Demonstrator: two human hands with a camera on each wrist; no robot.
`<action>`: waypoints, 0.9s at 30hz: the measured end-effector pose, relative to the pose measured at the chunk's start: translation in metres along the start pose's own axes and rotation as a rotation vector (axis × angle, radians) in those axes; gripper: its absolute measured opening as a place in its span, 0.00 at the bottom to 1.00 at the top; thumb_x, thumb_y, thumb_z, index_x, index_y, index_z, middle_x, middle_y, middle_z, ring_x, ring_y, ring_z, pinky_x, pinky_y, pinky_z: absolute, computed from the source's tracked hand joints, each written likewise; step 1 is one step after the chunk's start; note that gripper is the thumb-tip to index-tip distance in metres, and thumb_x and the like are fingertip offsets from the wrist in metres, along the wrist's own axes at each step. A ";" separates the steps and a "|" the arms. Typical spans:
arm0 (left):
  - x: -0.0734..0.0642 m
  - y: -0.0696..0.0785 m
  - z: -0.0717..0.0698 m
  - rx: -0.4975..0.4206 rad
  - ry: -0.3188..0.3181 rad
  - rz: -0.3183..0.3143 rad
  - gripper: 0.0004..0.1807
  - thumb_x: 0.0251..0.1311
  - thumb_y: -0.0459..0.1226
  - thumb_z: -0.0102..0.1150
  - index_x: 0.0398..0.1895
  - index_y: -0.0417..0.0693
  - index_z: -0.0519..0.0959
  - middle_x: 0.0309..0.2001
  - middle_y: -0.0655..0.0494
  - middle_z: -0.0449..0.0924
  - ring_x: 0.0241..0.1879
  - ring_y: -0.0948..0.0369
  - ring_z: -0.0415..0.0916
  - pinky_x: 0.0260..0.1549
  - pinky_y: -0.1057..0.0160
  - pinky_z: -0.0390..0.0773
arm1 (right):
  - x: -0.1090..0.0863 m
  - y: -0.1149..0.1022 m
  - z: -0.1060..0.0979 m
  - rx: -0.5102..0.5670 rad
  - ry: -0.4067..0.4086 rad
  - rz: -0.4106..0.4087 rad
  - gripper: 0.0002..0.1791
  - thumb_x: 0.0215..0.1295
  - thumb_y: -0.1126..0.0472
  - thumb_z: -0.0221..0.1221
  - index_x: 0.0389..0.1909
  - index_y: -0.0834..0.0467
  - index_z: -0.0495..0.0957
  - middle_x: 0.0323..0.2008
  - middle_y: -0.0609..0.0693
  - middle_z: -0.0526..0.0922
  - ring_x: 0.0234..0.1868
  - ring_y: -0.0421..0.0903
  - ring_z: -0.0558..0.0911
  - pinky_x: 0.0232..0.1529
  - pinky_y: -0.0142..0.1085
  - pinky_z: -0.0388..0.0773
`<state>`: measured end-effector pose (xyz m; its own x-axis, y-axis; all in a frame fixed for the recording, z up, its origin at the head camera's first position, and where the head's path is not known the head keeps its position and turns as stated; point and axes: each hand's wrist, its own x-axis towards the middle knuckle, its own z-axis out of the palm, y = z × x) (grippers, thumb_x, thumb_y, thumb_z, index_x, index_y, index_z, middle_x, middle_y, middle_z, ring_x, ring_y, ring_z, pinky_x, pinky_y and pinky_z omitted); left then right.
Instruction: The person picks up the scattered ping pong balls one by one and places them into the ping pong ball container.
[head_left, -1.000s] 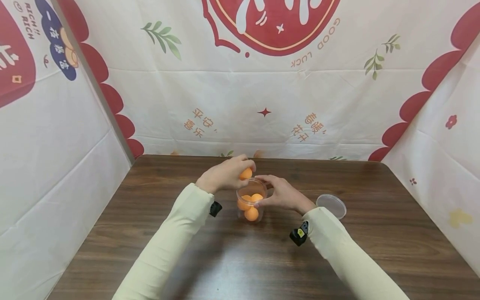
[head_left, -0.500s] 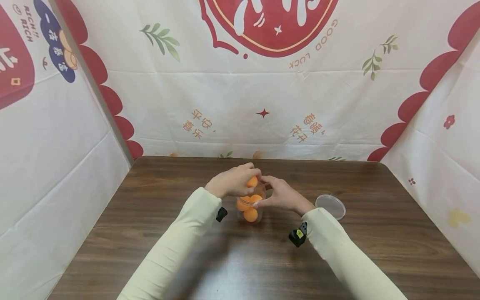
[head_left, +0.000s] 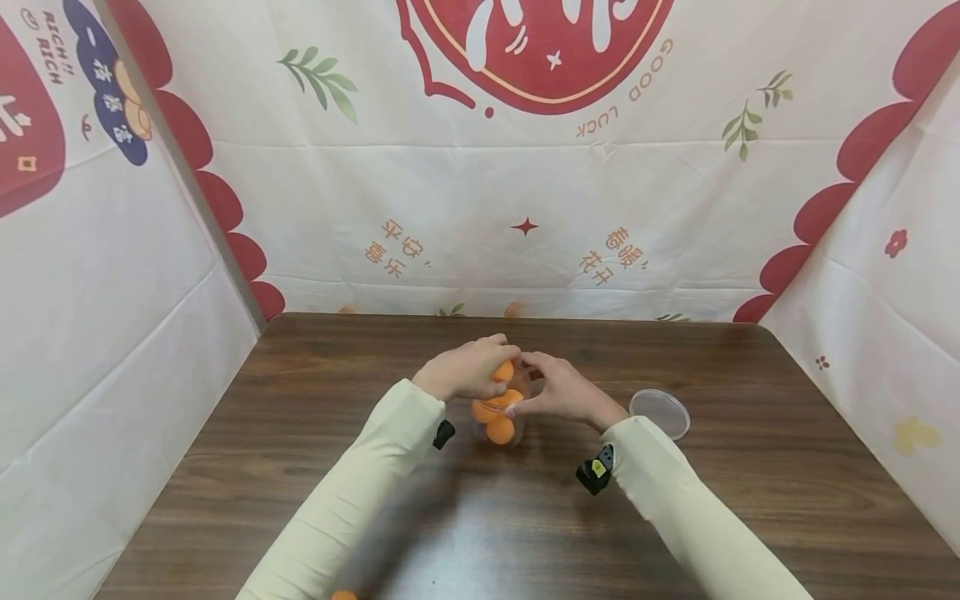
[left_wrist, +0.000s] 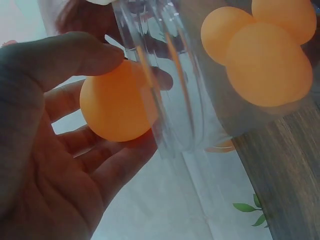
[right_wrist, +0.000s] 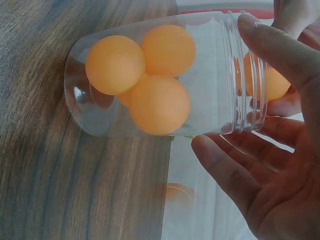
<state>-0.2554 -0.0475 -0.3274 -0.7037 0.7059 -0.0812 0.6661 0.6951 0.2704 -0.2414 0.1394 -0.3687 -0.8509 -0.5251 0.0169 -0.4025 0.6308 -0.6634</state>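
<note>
My left hand (head_left: 463,367) pinches an orange ping-pong ball (left_wrist: 112,102) between thumb and fingers, right at the mouth of a clear plastic jar (right_wrist: 210,95). In the left wrist view the jar's rim overlaps part of that ball. My right hand (head_left: 562,390) grips the jar near its threaded neck, thumb on one side and fingers on the other. Several orange balls (right_wrist: 160,105) lie inside, toward the jar's bottom. In the head view the jar stands on the table, its mouth partly hidden by my left hand.
A round clear lid (head_left: 660,414) lies on the wooden table (head_left: 735,483) beside my right forearm. An orange ball (head_left: 344,595) shows at the bottom edge by the left sleeve. Printed cloth (head_left: 480,183) hangs behind the table and along both sides.
My left hand has moved right and slightly down, bringing the held ball to the jar's mouth. My right hand stays on the jar. A bit of orange has appeared at the bottom edge.
</note>
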 end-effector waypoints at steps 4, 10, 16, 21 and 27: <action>0.001 -0.001 0.001 -0.001 0.001 0.003 0.21 0.60 0.35 0.60 0.58 0.46 0.74 0.43 0.52 0.71 0.32 0.61 0.68 0.31 0.67 0.70 | 0.000 0.000 0.000 -0.001 -0.002 -0.002 0.44 0.48 0.46 0.72 0.65 0.58 0.66 0.57 0.54 0.76 0.55 0.52 0.76 0.52 0.48 0.76; 0.001 -0.001 0.002 -0.002 0.003 0.017 0.21 0.59 0.34 0.60 0.58 0.46 0.75 0.42 0.53 0.71 0.32 0.61 0.68 0.30 0.68 0.69 | 0.000 0.001 0.000 0.011 -0.002 -0.018 0.42 0.49 0.47 0.71 0.63 0.59 0.67 0.57 0.55 0.76 0.56 0.56 0.76 0.52 0.48 0.76; 0.000 -0.001 0.003 -0.003 0.003 0.014 0.21 0.59 0.35 0.62 0.57 0.46 0.75 0.45 0.52 0.72 0.34 0.62 0.69 0.32 0.68 0.71 | 0.001 0.000 0.000 0.014 0.001 -0.037 0.40 0.49 0.48 0.72 0.62 0.60 0.68 0.56 0.56 0.76 0.56 0.56 0.76 0.52 0.49 0.76; -0.001 -0.001 0.003 -0.009 0.005 0.008 0.21 0.58 0.34 0.62 0.57 0.47 0.75 0.47 0.50 0.73 0.35 0.61 0.70 0.35 0.67 0.72 | 0.000 0.000 0.000 0.016 0.000 -0.030 0.42 0.49 0.48 0.71 0.63 0.59 0.67 0.57 0.57 0.75 0.56 0.55 0.76 0.52 0.48 0.76; -0.001 -0.001 0.002 -0.023 0.006 0.009 0.22 0.58 0.34 0.62 0.58 0.47 0.75 0.47 0.49 0.73 0.35 0.61 0.70 0.35 0.66 0.72 | -0.001 -0.001 0.000 0.014 -0.002 -0.016 0.44 0.49 0.48 0.71 0.65 0.58 0.66 0.59 0.56 0.75 0.57 0.55 0.75 0.53 0.49 0.75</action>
<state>-0.2545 -0.0482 -0.3298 -0.6990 0.7114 -0.0733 0.6666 0.6852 0.2935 -0.2407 0.1393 -0.3684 -0.8437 -0.5362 0.0259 -0.4113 0.6146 -0.6732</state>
